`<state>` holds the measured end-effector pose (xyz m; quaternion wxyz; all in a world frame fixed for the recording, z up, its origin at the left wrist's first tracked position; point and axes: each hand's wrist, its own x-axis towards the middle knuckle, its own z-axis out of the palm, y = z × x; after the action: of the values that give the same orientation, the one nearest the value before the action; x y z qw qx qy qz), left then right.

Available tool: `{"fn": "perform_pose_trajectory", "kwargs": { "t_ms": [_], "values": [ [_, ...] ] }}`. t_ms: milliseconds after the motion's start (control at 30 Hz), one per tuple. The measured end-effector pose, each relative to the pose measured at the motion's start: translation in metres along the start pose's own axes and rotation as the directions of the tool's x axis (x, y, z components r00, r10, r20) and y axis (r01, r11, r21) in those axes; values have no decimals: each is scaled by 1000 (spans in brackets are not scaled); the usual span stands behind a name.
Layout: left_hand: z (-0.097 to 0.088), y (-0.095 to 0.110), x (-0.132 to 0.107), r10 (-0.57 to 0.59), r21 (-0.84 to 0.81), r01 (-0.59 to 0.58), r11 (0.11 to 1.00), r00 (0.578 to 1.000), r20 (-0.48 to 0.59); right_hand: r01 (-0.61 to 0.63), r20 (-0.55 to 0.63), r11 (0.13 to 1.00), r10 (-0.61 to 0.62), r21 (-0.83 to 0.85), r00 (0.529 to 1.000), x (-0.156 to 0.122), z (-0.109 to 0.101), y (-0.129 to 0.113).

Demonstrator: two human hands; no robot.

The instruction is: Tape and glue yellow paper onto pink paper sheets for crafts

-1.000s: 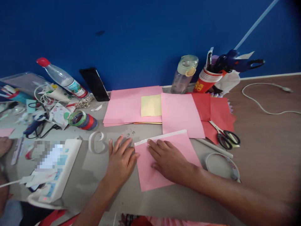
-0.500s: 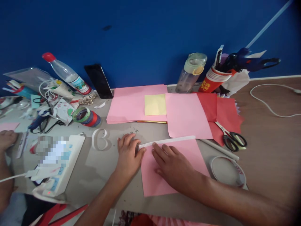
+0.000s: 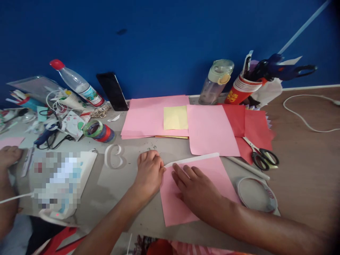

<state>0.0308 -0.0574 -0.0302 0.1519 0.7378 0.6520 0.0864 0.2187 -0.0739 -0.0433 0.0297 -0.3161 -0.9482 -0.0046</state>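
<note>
A sheet of pink paper (image 3: 212, 180) lies flat on the desk, with a white strip of tape (image 3: 202, 158) along its far edge. My left hand (image 3: 150, 170) is closed at the sheet's far left corner, thumb and fingers pinched at the left end of the strip; the fingertips are partly hidden. Flat on the pink sheet rests my right hand (image 3: 196, 184), fingers stretched out, with the fingertips just below the strip. A roll of tape (image 3: 273, 202) lies to the right, near a pair of scissors (image 3: 261, 159).
Behind are more pink sheets (image 3: 143, 117), a yellow note (image 3: 175, 118) and red paper (image 3: 257, 127). A clear bottle (image 3: 215, 81), a red cup of tools (image 3: 243, 90) and a phone (image 3: 113, 91) stand by the blue wall. Another person's hand (image 3: 10, 156) is at far left.
My left hand's fingers have curled from spread to a closed pinch, and that hand has shifted slightly right. The pink sheet's near edge has moved slightly towards me. My right hand stays almost still.
</note>
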Motion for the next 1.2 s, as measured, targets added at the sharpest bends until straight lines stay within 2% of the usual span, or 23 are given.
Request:
{"fn": "perform_pose_trajectory", "kwargs": {
  "t_ms": [167,267,367,500,567,633,733,800,833,900,1000,1067,1133,1167,1200],
  "values": [
    [-14,2,0,-65,-235,106,966,982,176,24,36,999,-24,-22,999,-2,-8,2],
    [-19,1,-3,-111,-381,160,911,983,149,18,38,1000,-18,-1,999,-2,-13,5],
    [-20,0,-3,-69,-424,88,902,996,59,-8,17,996,7,90,1000,-1,-24,11],
    [-21,4,-3,137,-467,-64,882,983,123,-28,-57,951,48,308,997,-4,-50,22],
    [-22,8,-2,207,-533,-95,841,966,156,-17,-111,909,69,416,991,-9,-63,28],
    [-24,10,-1,214,-611,-84,787,966,143,-3,-155,883,85,469,984,-14,-74,37],
    [-24,9,3,155,-732,-17,681,980,121,-11,-198,869,125,495,972,-18,-84,56],
    [-23,5,7,105,-799,43,600,986,131,-62,-210,832,210,552,955,-17,-88,72],
    [-22,3,9,77,-824,68,563,988,134,-105,-195,790,275,605,941,-16,-89,80],
    [-18,-1,12,29,-855,103,509,990,137,-194,-94,657,377,728,921,-12,-87,98],
    [-12,-5,14,-1,-867,125,483,990,143,-231,-46,493,487,839,872,-9,-78,123],
    [-9,-6,15,-1,-866,135,481,988,153,-106,-73,337,478,936,875,-9,-72,136],
    [-7,-5,16,-1,-872,152,466,985,172,106,-160,130,529,986,833,-9,-68,145],
    [-7,-4,17,0,-875,163,455,983,183,155,-169,74,564,985,808,-9,-67,146],
    [-6,-3,17,1,-880,173,443,981,193,131,-152,79,592,988,791,-8,-68,146]
  ]
}}
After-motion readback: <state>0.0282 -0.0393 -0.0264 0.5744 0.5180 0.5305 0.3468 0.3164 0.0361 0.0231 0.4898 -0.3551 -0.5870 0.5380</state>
